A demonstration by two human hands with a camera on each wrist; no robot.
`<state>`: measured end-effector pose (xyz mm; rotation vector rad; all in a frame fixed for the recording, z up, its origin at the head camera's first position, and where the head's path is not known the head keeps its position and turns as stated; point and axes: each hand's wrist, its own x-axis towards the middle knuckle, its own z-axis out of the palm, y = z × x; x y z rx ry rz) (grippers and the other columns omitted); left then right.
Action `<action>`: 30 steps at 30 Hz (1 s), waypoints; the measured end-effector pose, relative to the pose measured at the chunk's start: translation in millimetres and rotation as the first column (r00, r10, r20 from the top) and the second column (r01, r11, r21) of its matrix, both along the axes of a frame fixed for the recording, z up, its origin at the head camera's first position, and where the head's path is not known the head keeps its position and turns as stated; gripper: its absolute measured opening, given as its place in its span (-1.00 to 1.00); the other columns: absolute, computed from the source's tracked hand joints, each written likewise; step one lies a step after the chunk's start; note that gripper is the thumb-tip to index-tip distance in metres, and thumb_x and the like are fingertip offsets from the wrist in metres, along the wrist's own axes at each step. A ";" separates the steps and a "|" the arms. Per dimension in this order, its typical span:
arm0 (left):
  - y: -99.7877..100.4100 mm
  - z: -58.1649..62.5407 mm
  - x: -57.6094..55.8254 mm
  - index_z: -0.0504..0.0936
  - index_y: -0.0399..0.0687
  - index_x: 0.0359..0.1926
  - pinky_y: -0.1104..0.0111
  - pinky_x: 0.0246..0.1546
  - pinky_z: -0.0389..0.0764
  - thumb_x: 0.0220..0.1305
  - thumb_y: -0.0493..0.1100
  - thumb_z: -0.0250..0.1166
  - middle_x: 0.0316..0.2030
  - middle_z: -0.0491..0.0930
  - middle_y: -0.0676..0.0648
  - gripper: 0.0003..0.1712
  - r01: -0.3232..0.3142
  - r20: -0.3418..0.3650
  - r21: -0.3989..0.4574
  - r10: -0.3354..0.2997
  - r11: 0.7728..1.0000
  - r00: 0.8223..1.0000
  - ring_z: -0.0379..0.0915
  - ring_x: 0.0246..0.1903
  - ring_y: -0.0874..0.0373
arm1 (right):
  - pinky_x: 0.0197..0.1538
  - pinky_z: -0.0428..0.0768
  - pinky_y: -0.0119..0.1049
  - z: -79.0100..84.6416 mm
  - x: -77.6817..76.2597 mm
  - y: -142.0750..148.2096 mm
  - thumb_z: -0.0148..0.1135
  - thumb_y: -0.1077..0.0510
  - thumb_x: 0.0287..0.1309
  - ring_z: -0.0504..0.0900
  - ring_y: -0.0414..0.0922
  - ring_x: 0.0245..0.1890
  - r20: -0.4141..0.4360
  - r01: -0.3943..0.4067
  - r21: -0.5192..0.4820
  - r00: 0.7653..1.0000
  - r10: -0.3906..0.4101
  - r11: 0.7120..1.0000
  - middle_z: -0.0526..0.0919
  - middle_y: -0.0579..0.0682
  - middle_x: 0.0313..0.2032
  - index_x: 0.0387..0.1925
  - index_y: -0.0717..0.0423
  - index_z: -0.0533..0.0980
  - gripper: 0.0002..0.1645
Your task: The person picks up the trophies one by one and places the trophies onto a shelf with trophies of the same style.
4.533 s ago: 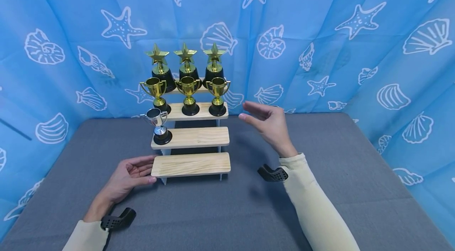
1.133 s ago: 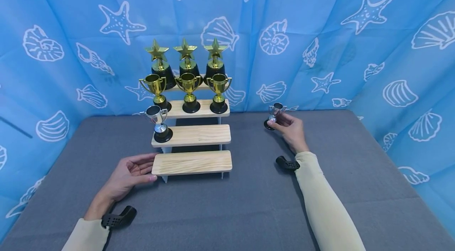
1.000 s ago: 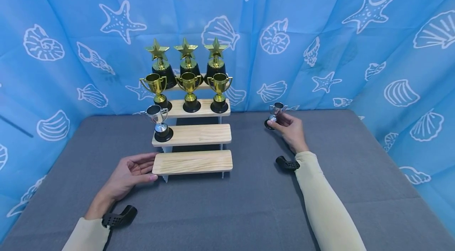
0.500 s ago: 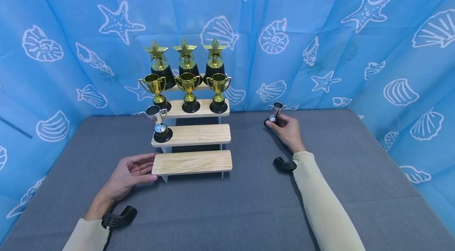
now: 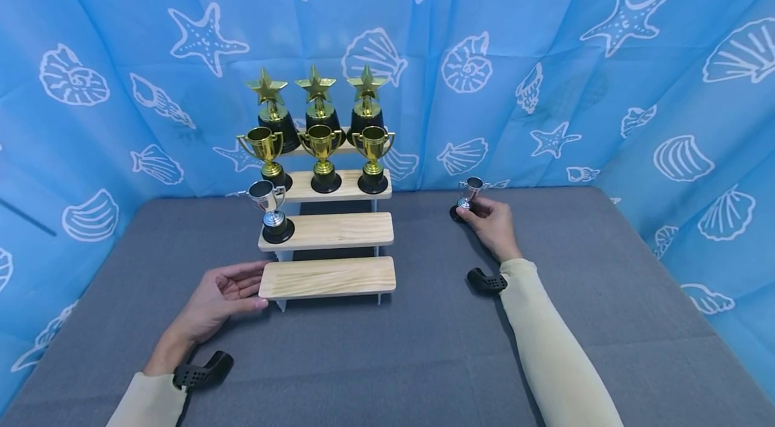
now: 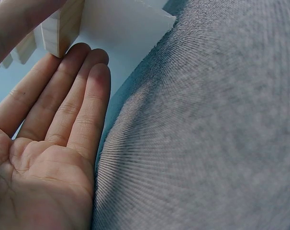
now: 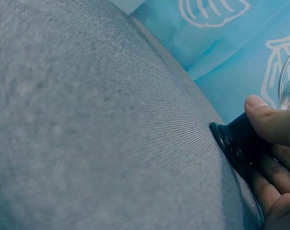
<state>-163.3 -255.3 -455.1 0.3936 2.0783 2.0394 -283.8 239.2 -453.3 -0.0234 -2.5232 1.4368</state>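
In the head view my right hand (image 5: pixel 493 225) pinches a small silver trophy cup (image 5: pixel 471 193) at its black base, between thumb and fingers. The cup stands upright at the back right of the table. Its black base (image 7: pixel 233 139) shows close against the cloth in the right wrist view. My left hand (image 5: pixel 212 299) rests at the left end of the lowest step of a wooden tiered stand (image 5: pixel 327 278), thumb in front. Its fingers (image 6: pixel 73 96) lie straight beside the step's end. Another silver trophy cup (image 5: pixel 266 198) occupies the left of the step above.
Three gold trophy cups (image 5: pixel 323 144) line the third step up, and three gold star trophies (image 5: pixel 316 94) stand on the top one. Grey cloth (image 5: pixel 387 360) covers the table. A blue seashell-print curtain (image 5: pixel 508 23) hangs behind and at the sides.
From beside the stand, where it held nothing, my right hand has moved right and taken hold of the silver trophy cup. Over the last second it has barely moved. My left hand stays put.
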 end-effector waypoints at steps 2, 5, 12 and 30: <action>-0.1 -0.2 0.0 0.19 -0.72 0.34 0.36 0.16 0.61 0.11 -0.56 0.40 0.13 0.63 0.00 -0.17 0.005 0.000 0.009 -0.005 1.000 1.000 0.60 0.10 0.23 | 0.00 0.71 -0.34 0.7 0.9 0.2 0.43 0.14 0.25 0.69 0.09 0.01 0.001 0.003 -0.006 1.000 -0.003 1.000 0.71 0.27 -0.01 0.09 0.33 0.63 -0.55; -0.5 -0.7 -0.1 0.19 -0.72 0.33 0.35 0.16 0.61 0.10 -0.58 0.39 0.12 0.63 0.03 -0.18 0.014 -0.006 0.025 -0.014 1.000 1.000 0.60 0.10 0.22 | -0.15 0.64 -0.59 2.5 1.9 0.4 0.43 0.15 0.25 0.69 0.07 -0.01 0.004 0.006 -0.024 1.000 -0.006 1.000 0.71 0.27 -0.02 0.08 0.34 0.64 -0.55; -0.6 -1.0 -0.5 0.19 -0.72 0.33 0.36 0.16 0.61 0.10 -0.58 0.39 0.13 0.63 0.01 -0.18 0.018 -0.014 0.022 -0.018 1.000 1.000 0.59 0.10 0.22 | -0.20 0.61 -0.67 10.3 4.9 0.4 0.43 0.16 0.25 0.67 0.04 0.02 0.036 0.007 -0.063 0.999 -0.005 0.998 0.71 0.26 0.00 0.10 0.33 0.63 -0.56; 1.2 0.6 0.2 0.21 -0.70 0.34 0.37 0.16 0.61 0.09 -0.54 0.43 0.19 0.57 -0.25 -0.16 -0.006 -0.001 -0.016 0.006 1.000 1.000 0.59 0.10 0.25 | -0.22 0.65 -0.60 56.3 19.1 -17.5 0.49 0.09 0.19 0.72 0.01 -0.09 -0.094 -0.086 -0.020 0.992 0.084 0.996 0.75 0.22 -0.09 0.01 0.32 0.68 -0.55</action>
